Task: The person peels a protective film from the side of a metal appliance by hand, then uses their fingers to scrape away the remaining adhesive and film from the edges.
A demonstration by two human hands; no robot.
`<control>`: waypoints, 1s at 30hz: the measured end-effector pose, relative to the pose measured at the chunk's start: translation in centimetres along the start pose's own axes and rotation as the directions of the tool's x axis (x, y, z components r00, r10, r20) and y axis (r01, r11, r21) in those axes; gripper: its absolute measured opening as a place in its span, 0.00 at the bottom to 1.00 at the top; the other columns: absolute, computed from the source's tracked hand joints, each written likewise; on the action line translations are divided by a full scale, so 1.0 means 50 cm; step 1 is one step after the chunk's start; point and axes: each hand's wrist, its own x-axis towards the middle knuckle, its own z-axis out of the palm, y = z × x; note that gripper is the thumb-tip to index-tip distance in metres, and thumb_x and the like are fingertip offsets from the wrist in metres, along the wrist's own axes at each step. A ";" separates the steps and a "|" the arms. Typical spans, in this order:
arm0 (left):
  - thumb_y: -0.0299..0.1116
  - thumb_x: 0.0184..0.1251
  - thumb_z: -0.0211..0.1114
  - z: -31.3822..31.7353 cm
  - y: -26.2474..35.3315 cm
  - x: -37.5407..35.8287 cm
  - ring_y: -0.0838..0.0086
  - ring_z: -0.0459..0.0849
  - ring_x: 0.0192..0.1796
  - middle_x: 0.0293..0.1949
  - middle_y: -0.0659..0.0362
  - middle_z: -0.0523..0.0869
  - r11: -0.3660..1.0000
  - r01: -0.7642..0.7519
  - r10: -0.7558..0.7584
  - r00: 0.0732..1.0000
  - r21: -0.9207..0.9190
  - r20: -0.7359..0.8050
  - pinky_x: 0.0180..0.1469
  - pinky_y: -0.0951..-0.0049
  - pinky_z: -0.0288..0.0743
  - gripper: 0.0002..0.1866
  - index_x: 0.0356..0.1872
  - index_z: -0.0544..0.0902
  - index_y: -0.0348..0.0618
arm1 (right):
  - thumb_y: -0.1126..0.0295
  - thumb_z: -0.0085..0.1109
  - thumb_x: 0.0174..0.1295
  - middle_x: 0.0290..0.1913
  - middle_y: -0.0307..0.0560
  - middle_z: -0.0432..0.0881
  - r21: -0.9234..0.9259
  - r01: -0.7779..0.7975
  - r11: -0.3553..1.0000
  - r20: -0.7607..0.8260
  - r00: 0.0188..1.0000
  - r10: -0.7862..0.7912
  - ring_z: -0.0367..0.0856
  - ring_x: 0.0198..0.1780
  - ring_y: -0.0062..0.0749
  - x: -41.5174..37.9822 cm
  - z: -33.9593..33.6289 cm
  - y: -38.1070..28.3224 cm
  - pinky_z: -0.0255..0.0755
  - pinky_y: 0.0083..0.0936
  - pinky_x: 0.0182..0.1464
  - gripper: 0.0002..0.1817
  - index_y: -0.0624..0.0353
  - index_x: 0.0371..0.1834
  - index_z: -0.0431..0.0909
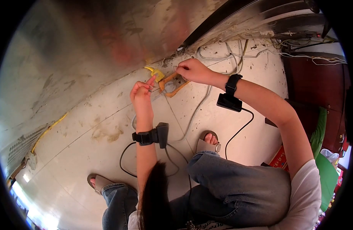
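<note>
On the floor by the wall lies a worn orange-framed object (177,91) with a grey inside and a pale round part; it looks like an old power strip, but I cannot be sure. A yellow plug (158,76) with a yellow cord sits at its left end. My left hand (142,93) is just left of it, thumb and fingers pinched around something small and shiny that I cannot make out. At the upper edge of the frame is my right hand (195,71), its fingertips closed together; whatever they hold is hidden.
A smeared metal panel (107,46) rises along the left. Grey cables (201,103) run across the tiled floor. Dark red furniture (306,80) with loose wires above stands at the right. Black wrist straps with boxes (229,102) trail cords near my knees.
</note>
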 end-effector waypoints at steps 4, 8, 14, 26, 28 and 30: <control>0.18 0.51 0.44 -0.016 -0.003 -0.002 0.70 0.75 0.35 0.25 0.57 0.73 1.000 0.002 -0.002 1.000 -0.030 0.012 0.49 0.71 0.67 0.07 0.20 0.69 0.37 | 0.65 0.49 0.62 0.14 0.39 0.68 0.003 -0.003 1.000 0.009 1.000 0.003 0.62 0.20 0.19 -0.001 0.001 0.001 0.61 0.23 0.24 0.17 0.66 0.19 0.70; 0.19 0.51 0.44 -0.016 -0.004 -0.009 0.72 0.71 0.31 0.24 0.58 0.72 1.000 0.000 0.000 1.000 -0.029 0.005 0.47 0.70 0.68 0.06 0.20 0.69 0.37 | 0.65 0.49 0.62 0.14 0.38 0.67 -0.001 0.008 1.000 0.007 1.000 -0.008 0.61 0.19 0.19 -0.002 0.002 0.004 0.60 0.22 0.23 0.17 0.66 0.19 0.70; 0.23 0.58 0.47 -0.019 -0.011 -0.006 0.69 0.76 0.42 0.37 0.54 0.77 0.999 -0.011 0.011 1.000 -0.033 0.001 0.52 0.69 0.68 0.09 0.37 0.74 0.33 | 0.61 0.49 0.63 0.15 0.37 0.67 -0.041 0.009 0.999 0.024 1.000 -0.008 0.62 0.19 0.18 -0.004 0.000 0.004 0.60 0.21 0.23 0.18 0.66 0.22 0.72; 0.31 0.65 0.45 0.009 0.016 -0.017 0.65 0.70 0.60 0.58 0.49 0.70 0.995 0.022 -0.023 1.000 0.100 0.001 0.62 0.70 0.60 0.23 0.59 0.64 0.29 | 0.58 0.48 0.65 0.17 0.33 0.67 0.101 -0.017 0.995 0.051 0.999 0.012 0.64 0.18 0.15 -0.002 0.002 -0.001 0.60 0.17 0.21 0.17 0.64 0.34 0.75; 0.31 0.65 0.45 0.013 0.019 -0.018 0.65 0.69 0.61 0.59 0.49 0.70 0.994 0.033 -0.034 0.999 0.104 0.009 0.62 0.70 0.59 0.23 0.60 0.64 0.29 | 0.57 0.49 0.64 0.16 0.36 0.69 0.117 -0.016 0.993 0.035 0.999 0.012 0.65 0.19 0.18 -0.003 0.002 -0.004 0.61 0.20 0.22 0.19 0.64 0.32 0.76; 0.31 0.66 0.44 0.019 0.020 -0.019 0.65 0.69 0.61 0.59 0.48 0.70 0.992 0.030 -0.032 0.999 0.120 0.014 0.62 0.70 0.60 0.22 0.59 0.63 0.30 | 0.55 0.49 0.63 0.16 0.38 0.70 0.104 -0.031 0.994 0.016 0.999 0.029 0.65 0.19 0.20 -0.004 0.000 -0.011 0.62 0.22 0.23 0.21 0.66 0.30 0.76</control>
